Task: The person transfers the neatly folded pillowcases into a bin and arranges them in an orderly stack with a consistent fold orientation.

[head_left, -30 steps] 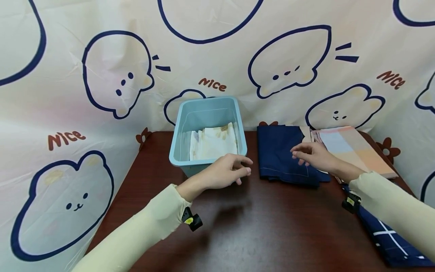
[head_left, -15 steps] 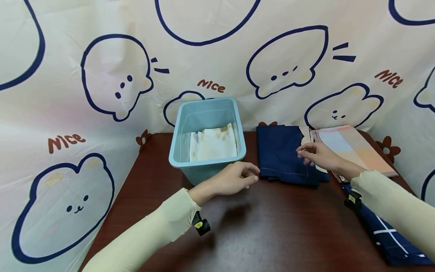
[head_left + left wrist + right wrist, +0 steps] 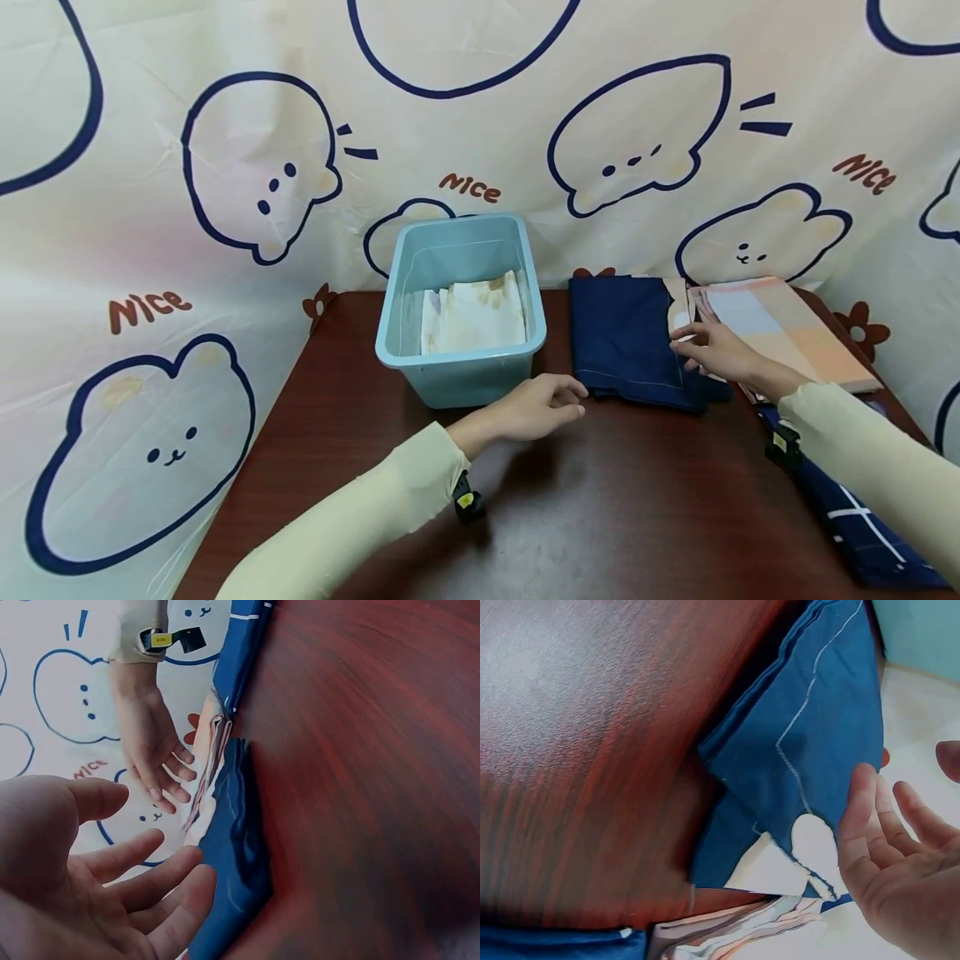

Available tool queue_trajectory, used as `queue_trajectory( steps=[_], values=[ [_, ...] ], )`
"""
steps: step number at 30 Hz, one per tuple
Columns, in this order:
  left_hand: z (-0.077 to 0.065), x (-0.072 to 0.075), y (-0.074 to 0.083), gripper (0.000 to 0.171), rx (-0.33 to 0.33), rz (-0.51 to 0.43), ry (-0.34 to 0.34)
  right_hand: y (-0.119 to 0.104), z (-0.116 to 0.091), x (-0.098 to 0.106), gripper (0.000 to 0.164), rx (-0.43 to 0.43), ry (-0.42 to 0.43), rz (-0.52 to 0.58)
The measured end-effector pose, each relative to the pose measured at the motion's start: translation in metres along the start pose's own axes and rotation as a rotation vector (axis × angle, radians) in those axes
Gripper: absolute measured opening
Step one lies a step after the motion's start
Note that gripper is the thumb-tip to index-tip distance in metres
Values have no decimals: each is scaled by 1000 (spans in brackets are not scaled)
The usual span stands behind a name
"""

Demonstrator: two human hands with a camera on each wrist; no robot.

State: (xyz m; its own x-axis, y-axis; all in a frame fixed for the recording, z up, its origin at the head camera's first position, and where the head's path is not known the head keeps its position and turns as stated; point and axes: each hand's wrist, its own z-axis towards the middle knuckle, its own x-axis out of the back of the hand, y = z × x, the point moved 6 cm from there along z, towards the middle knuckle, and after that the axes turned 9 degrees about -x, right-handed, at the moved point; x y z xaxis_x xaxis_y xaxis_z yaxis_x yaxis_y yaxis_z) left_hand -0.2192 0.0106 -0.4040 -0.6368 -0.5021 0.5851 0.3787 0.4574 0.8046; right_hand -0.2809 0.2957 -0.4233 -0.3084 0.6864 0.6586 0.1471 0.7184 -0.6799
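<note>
Navy folded cloth lies R of centre by the table's far edge, btwn the blue bin & the pastel checked cloth in the far R corner. R hand is over its R side, fingers loosely spread, nothing held; can't be sure if a fingertip touches. L hand is just off its near L corner, fingers apart & slightly bent, also holding nothing. Main risk, I'd say: R fingers snag the pastel cloth too, b/c the two sit side by side w/ hardly any gap. Next: pinching top layers only might undo the fold, as the near side shows several loose plies. Lifting w/ one hand ahead of the other could prob. leave a corner dangling. L hand's also near the bin, so a careless swing could knock it askew w/ the stained white cloth inside. R sleeve crosses above the navy plaid cloth along the table's R edge; a low cuff or wrist cam could drag it, poss. off that edge.
</note>
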Motion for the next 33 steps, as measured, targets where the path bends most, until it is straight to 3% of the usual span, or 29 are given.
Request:
queue_trajectory(
  steps=[11, 20, 33],
  values=[
    [12, -17, -13, 31, 41, -33, 30, 23, 7, 6, 53, -58, 35, -15],
    [23, -20, -22, 36, 54, -2, 54, 37, 12, 10, 56, -97, 57, 17],
    [40, -25, -32, 45, 95, -13, 148, 48, 17, 10, 57, -151, 30, 62]
  ],
)
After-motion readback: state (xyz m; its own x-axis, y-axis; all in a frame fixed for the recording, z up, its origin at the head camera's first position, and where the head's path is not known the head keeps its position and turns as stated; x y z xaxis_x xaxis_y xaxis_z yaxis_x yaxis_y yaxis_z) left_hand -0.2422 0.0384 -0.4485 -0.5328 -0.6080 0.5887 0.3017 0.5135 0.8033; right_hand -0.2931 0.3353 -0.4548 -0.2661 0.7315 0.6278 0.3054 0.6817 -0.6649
